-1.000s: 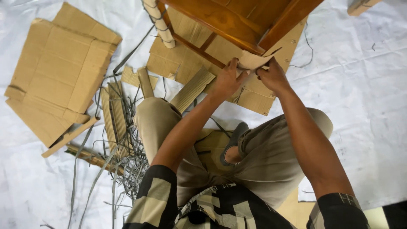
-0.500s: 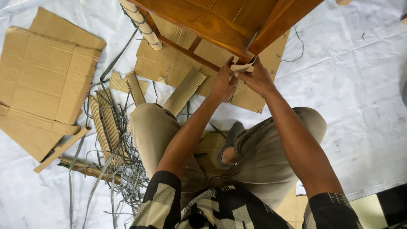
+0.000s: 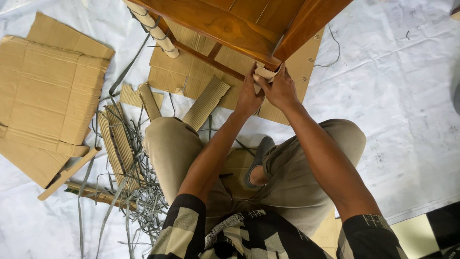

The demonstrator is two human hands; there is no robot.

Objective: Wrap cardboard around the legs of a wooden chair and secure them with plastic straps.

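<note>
I look down and see my two bare hands up at the corner of a shiny brown wooden piece of furniture (image 3: 225, 24); my left hand (image 3: 248, 96) and my right hand (image 3: 280, 88) sit close together, almost touching; between them is a small pale folded bit of cardboard (image 3: 263, 73), pressed right against the wooden corner where two brown rails meet; the fingers of both hands are curled in and pinch that small bit, the left from one side and the right from the other; I cannot tell how much of it goes round the corner, since the hands hide it.

One leg of the furniture is a wrapped leg with pale paper and thin bands (image 3: 153, 29) round it, so I judge that part is done; the rest of the wood I see is bare, so I think much wrapping is left.

A big flat brown cardboard sheet (image 3: 52, 91) lies well apart on the white floor cover (image 3: 402, 105); a messy heap of grey plastic straps (image 3: 139, 192) lies beside my bent knee.
</note>
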